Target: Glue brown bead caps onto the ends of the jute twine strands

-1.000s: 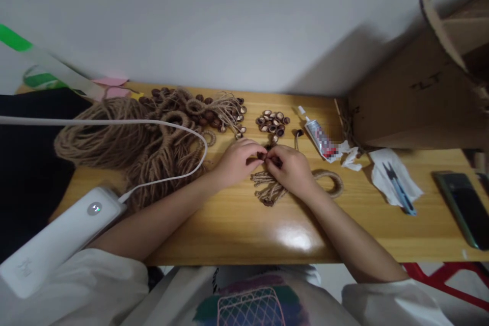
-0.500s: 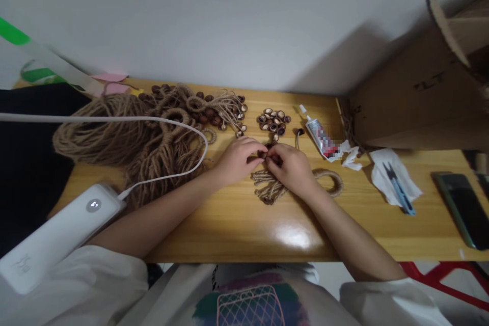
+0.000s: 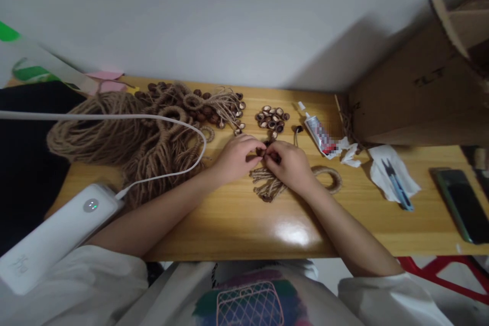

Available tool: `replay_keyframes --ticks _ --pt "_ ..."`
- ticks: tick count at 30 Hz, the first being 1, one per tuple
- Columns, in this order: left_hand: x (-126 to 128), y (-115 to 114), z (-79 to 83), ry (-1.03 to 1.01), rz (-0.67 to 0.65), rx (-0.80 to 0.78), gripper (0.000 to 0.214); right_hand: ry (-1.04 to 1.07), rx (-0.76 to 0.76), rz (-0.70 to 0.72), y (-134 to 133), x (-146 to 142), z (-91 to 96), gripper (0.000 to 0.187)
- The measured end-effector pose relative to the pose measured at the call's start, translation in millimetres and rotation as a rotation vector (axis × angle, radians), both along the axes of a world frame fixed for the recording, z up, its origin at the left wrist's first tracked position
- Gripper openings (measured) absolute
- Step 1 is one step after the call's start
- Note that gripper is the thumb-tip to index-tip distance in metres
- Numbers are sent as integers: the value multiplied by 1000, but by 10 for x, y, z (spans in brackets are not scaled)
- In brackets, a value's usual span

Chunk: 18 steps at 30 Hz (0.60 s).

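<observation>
My left hand [image 3: 239,159] and my right hand [image 3: 289,163] meet over the middle of the table, both closed in a pinch. Between their fingertips is a small dark brown nut shell [image 3: 261,153], partly hidden by the fingers. Just below lies a tassel of jute cord [image 3: 265,183], its upper part under my right hand. A wrapped jute ring [image 3: 336,181] rests to the right of that hand. Beyond my fingers sits a cluster of brown half shells [image 3: 272,118], several showing pale insides. A single shell on a cord [image 3: 297,129] lies to their right.
A jute heap [image 3: 95,127] with shells covers the table's left side. A white power bank [image 3: 61,237] and its cable [image 3: 168,179] lie nearer. To the right are a glue tube [image 3: 319,135], snips [image 3: 397,186] on tissue, a phone [image 3: 464,206] and a cardboard box [image 3: 412,97].
The view has shifted slightly. Both hands keep their pinch on the small shell in nearly the same spot, and nothing on the table has visibly moved.
</observation>
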<state>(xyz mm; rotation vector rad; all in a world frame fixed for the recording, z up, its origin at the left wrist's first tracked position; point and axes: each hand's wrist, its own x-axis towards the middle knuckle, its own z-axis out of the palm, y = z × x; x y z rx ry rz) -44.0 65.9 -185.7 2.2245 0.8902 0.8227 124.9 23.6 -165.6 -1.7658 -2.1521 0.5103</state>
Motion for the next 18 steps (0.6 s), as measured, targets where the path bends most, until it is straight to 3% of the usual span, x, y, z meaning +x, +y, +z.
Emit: replay_keyframes --ticks 18 --pt "-5 -22 12 20 7 3 26 -30 -29 -11 0 -23 42 6"
